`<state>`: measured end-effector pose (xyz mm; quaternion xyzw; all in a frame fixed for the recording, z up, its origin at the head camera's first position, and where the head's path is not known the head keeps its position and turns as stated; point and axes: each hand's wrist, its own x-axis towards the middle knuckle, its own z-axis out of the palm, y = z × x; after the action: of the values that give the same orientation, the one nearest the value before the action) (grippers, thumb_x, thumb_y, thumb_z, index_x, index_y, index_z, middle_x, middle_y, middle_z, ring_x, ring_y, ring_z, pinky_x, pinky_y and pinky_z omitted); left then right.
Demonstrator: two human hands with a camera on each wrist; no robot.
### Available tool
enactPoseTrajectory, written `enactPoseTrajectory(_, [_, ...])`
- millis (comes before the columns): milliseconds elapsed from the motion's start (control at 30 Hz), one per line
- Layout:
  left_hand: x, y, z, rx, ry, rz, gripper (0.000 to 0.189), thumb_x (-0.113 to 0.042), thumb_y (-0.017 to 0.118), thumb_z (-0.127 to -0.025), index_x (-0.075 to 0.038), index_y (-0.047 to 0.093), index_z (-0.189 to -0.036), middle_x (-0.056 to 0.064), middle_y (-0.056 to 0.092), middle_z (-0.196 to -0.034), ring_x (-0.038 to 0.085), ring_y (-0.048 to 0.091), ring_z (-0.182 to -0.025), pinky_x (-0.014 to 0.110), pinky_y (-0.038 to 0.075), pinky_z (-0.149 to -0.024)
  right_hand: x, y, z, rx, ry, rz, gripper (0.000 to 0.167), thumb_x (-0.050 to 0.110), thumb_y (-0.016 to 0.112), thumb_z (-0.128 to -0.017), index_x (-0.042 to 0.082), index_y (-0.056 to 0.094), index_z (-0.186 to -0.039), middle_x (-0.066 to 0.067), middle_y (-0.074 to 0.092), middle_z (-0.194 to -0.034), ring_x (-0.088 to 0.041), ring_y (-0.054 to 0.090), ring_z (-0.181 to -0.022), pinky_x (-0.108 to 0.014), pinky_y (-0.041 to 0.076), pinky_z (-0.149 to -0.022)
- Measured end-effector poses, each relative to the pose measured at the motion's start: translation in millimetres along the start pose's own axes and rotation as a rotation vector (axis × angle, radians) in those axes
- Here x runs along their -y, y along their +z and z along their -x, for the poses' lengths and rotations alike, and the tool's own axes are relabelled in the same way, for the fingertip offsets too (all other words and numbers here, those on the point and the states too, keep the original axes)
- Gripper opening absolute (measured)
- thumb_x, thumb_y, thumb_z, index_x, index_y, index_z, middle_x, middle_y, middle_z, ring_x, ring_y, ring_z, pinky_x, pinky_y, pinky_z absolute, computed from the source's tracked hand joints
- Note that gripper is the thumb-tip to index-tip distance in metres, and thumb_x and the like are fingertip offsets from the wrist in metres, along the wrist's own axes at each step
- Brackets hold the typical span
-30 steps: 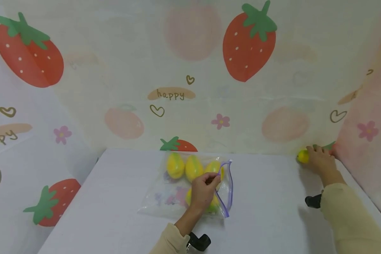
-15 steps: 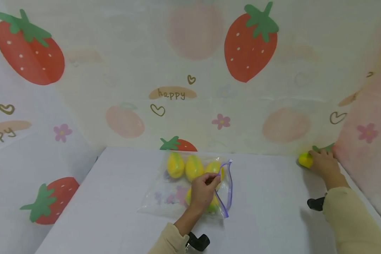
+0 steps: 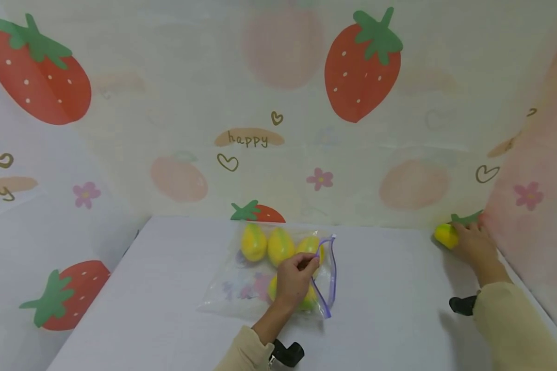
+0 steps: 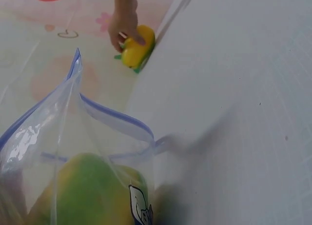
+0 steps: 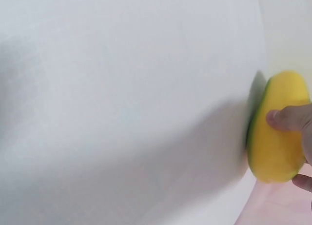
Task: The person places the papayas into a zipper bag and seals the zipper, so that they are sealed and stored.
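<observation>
At the table's back right corner, my right hand (image 3: pixel 477 247) grips a yellow mango (image 3: pixel 446 236) with a green side. In the right wrist view its thumb (image 5: pixel 287 118) lies across the mango (image 5: pixel 277 147), which is right at the tabletop's edge. My left hand (image 3: pixel 295 281) pinches the purple zip edge of a clear zip bag (image 3: pixel 220 296) at mid-table, its mouth parted. Several yellow-green mangoes (image 3: pixel 280 246) lie inside, some partly hidden behind that hand. The left wrist view shows the raised bag mouth (image 4: pixel 117 116) and a mango (image 4: pixel 87 186) beneath the plastic.
A white tabletop (image 3: pixel 390 309) carries everything. Behind it rises a wall covering (image 3: pixel 362 149) printed with strawberries, with further printed sides at left and right. Black wrist devices (image 3: pixel 288 353) sit below both hands.
My right hand has shifted slightly rightward and toward me with the mango, and more of the mango shows. My left hand keeps its pinch on the bag; the head view has shifted a little.
</observation>
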<state>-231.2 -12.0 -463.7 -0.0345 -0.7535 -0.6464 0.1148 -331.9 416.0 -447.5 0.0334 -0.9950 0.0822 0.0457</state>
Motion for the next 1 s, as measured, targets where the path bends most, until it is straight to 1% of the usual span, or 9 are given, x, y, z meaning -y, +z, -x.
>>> enactPoseTrajectory(100, [0.3, 0.0, 0.6, 0.005, -0.003, 0.006, 0.019, -0.02, 0.069, -0.09, -0.002, 0.075, -0.094, 0.01, 0.073, -0.084, 0.005, 0.058, -0.071, 0.016, 0.049, -0.065, -4.7, -0.6, 3.2, -0.006, -0.013, 0.003, 0.057, 0.01, 0.062, -0.083, -0.01, 0.041, -0.132, -0.04, 0.038, -0.123, -0.058, 0.031, -0.112, -0.072, 0.034, -0.09])
enactPoseTrajectory(233, [0.1, 0.8, 0.8, 0.004, -0.004, 0.013, 0.018, -0.02, 0.069, -0.09, -0.003, 0.076, -0.093, 0.009, 0.073, -0.084, 0.006, 0.058, -0.071, 0.016, 0.049, -0.065, -8.7, -3.6, 8.3, 0.017, -0.006, -0.005, 0.06, 0.012, 0.065, -0.084, -0.01, 0.039, -0.133, -0.04, 0.035, -0.125, -0.059, 0.031, -0.11, -0.072, 0.036, -0.087])
enactPoseTrajectory(400, [0.3, 1.8, 0.6, 0.0, 0.004, 0.014, 0.018, -0.021, 0.07, -0.089, -0.004, 0.076, -0.092, 0.009, 0.073, -0.083, 0.006, 0.058, -0.071, 0.016, 0.049, -0.066, -7.4, -8.7, 14.7, 0.008, -0.035, -0.009, 0.06, 0.016, 0.067, -0.084, -0.009, 0.041, -0.131, -0.042, 0.037, -0.122, -0.059, 0.034, -0.107, -0.071, 0.037, -0.086])
enactPoseTrajectory(600, [1.2, 1.4, -0.1, 0.003, 0.009, 0.012, 0.018, -0.021, 0.07, -0.09, -0.004, 0.075, -0.092, 0.009, 0.073, -0.083, 0.006, 0.057, -0.071, 0.016, 0.049, -0.065, -0.9, -11.5, 22.2, -0.021, -0.087, -0.015, 0.062, 0.018, 0.071, -0.079, -0.009, 0.045, -0.128, -0.044, 0.042, -0.114, -0.057, 0.038, -0.102, -0.069, 0.039, -0.084])
enactPoseTrajectory(700, [1.8, 0.4, -0.3, 0.008, 0.008, 0.01, 0.018, -0.021, 0.069, -0.09, -0.004, 0.075, -0.093, 0.009, 0.073, -0.084, 0.006, 0.058, -0.071, 0.016, 0.049, -0.065, 3.3, -11.4, 27.4, -0.034, -0.106, -0.023, 0.063, 0.019, 0.073, -0.079, -0.01, 0.046, -0.128, -0.043, 0.044, -0.113, -0.056, 0.039, -0.102, -0.068, 0.04, -0.084])
enactPoseTrajectory(867, [2.3, -0.5, -0.7, 0.009, 0.009, 0.005, 0.018, -0.021, 0.069, -0.09, -0.004, 0.075, -0.093, 0.009, 0.074, -0.084, 0.006, 0.058, -0.071, 0.016, 0.05, -0.066, 11.1, -10.0, 34.9, -0.09, -0.154, -0.016, 0.063, 0.021, 0.077, -0.075, -0.01, 0.05, -0.123, -0.042, 0.051, -0.11, -0.054, 0.048, -0.098, -0.066, 0.042, -0.084])
enactPoseTrajectory(1000, [1.4, -0.3, -1.0, 0.004, 0.008, 0.005, 0.018, -0.02, 0.069, -0.09, -0.004, 0.075, -0.093, 0.009, 0.073, -0.084, 0.006, 0.058, -0.072, 0.016, 0.05, -0.066, 20.5, -10.3, 40.7, -0.087, -0.17, -0.044, 0.062, 0.021, 0.077, -0.075, -0.009, 0.051, -0.123, -0.042, 0.051, -0.111, -0.056, 0.05, -0.097, -0.067, 0.042, -0.084])
